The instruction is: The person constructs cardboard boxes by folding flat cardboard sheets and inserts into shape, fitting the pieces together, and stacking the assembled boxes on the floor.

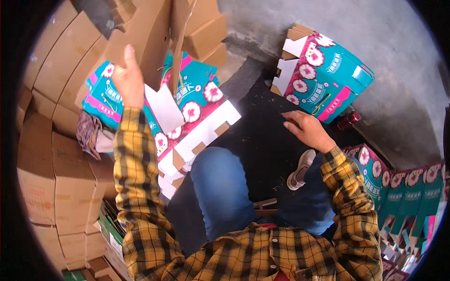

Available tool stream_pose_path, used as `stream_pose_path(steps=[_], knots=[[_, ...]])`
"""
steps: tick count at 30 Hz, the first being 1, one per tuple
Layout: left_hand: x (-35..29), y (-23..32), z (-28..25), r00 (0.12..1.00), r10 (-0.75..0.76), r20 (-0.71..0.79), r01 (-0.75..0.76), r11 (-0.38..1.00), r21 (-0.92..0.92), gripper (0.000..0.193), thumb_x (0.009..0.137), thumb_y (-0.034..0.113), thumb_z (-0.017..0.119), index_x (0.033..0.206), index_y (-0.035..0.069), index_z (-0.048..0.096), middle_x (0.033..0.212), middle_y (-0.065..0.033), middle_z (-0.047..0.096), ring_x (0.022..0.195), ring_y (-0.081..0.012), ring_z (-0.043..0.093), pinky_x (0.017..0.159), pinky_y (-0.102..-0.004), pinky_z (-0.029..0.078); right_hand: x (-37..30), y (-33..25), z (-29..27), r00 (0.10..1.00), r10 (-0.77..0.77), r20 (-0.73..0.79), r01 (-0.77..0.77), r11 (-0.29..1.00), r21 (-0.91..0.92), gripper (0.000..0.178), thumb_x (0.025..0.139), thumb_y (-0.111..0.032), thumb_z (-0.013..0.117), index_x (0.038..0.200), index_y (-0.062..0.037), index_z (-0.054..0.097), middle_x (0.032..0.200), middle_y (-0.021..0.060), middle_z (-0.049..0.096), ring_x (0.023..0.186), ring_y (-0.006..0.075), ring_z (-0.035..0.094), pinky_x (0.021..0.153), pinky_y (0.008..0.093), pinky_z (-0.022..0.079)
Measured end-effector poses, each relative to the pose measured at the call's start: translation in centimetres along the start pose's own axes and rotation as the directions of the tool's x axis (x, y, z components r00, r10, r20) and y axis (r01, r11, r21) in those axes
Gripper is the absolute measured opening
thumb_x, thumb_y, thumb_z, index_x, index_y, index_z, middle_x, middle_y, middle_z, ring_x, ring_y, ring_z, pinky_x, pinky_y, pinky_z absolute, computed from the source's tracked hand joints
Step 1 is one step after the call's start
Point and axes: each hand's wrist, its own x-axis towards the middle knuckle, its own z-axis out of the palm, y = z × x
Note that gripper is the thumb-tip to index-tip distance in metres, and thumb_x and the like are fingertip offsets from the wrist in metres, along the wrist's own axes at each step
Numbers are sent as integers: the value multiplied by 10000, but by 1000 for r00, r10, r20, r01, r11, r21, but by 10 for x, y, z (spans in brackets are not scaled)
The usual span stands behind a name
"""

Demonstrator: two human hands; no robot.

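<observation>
My left hand [128, 82] is raised over a teal and pink printed carton [102, 96] at the left, with one digit stretched upward. Its other fingers are partly hidden; no grip on the carton shows. Right of it lies a partly folded carton [199, 105], teal with flower-like prints and white notched flaps, tilted near my knee. My right hand [309, 132] hovers over the dark mat, fingers apart and holding nothing. Just beyond it is a stack of flattened teal cartons [323, 75] with white flaps.
Brown cardboard boxes [70, 173] are piled along the left side and at the back left. Several teal cartons [405, 192] stand in a row at the lower right. A dark red object [348, 121] rests beside the stack. Black matting [262, 126] covers the floor ahead of my knees.
</observation>
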Motion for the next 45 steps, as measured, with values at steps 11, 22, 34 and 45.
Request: stream_pose_path(steps=[11,22,34,45], knots=[[-179,130,87,986,139,95,-101,941,-323,356,942,248,557,1115,-61,593,1055,-150,660,941,-240,625,824,-354,463,-27,18,-68,937,187,-296,190,439,878,832,907,-671,321,1437,-30,287,1433,158,372,1296,286,404,981,410,411],[-367,38,146,870,-109,480,271,920,-282,326,963,197,520,1102,-90,589,1027,-170,669,930,-231,639,798,-340,481,-66,100,2,820,552,-151,-467,798,382,487,820,-195,584,1225,43,457,979,297,611,977,392,608,833,422,483],[-357,42,39,664,273,696,-260,957,-127,418,867,-2,572,1279,60,534,1124,-149,593,1023,-303,590,880,-378,480,-51,128,-18,806,591,-31,-401,584,706,292,868,-156,526,1128,-23,523,799,49,625,675,126,611,552,273,493],[-350,63,40,197,332,923,-296,917,-266,662,672,267,808,1253,113,534,1362,-170,385,1263,-353,393,1047,-457,337,-60,149,7,858,414,-305,-396,910,122,469,806,-187,554,1216,17,452,874,240,636,854,429,618,800,465,500]])
